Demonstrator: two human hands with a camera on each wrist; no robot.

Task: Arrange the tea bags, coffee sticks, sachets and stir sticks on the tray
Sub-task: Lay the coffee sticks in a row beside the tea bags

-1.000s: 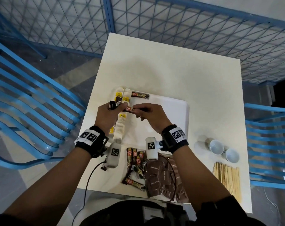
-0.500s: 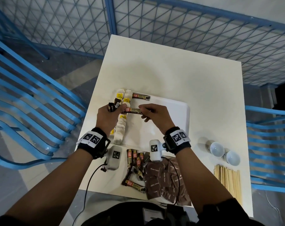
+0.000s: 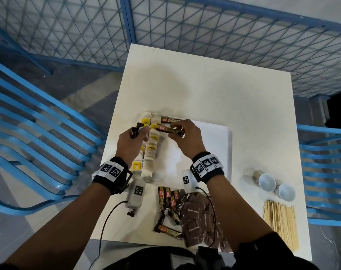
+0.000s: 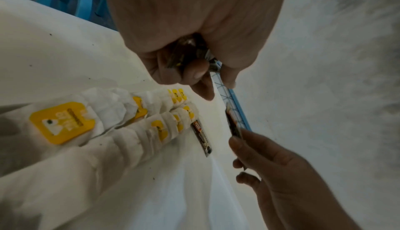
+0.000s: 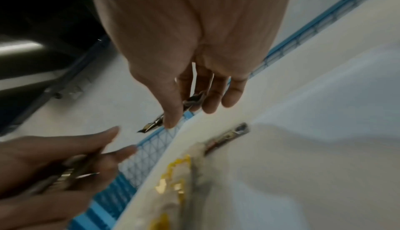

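Above the white tray [image 3: 220, 137], the right hand [image 3: 187, 137] pinches one coffee stick [image 3: 168, 129] just beyond the tea bags [image 3: 151, 151]. Beside it, the left hand [image 3: 129, 141] grips a bunch of sticks [image 3: 135, 130]; another stick [image 3: 170, 120] lies on the tray past the rt fingertips.

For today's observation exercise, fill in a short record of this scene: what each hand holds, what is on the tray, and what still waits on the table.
left hand: grips a bundle of coffee sticks
right hand: pinches one coffee stick above the tray
on tray: tea bags in two rows, one placed coffee stick
still on table: loose coffee sticks, brown sugar sachets, stir sticks
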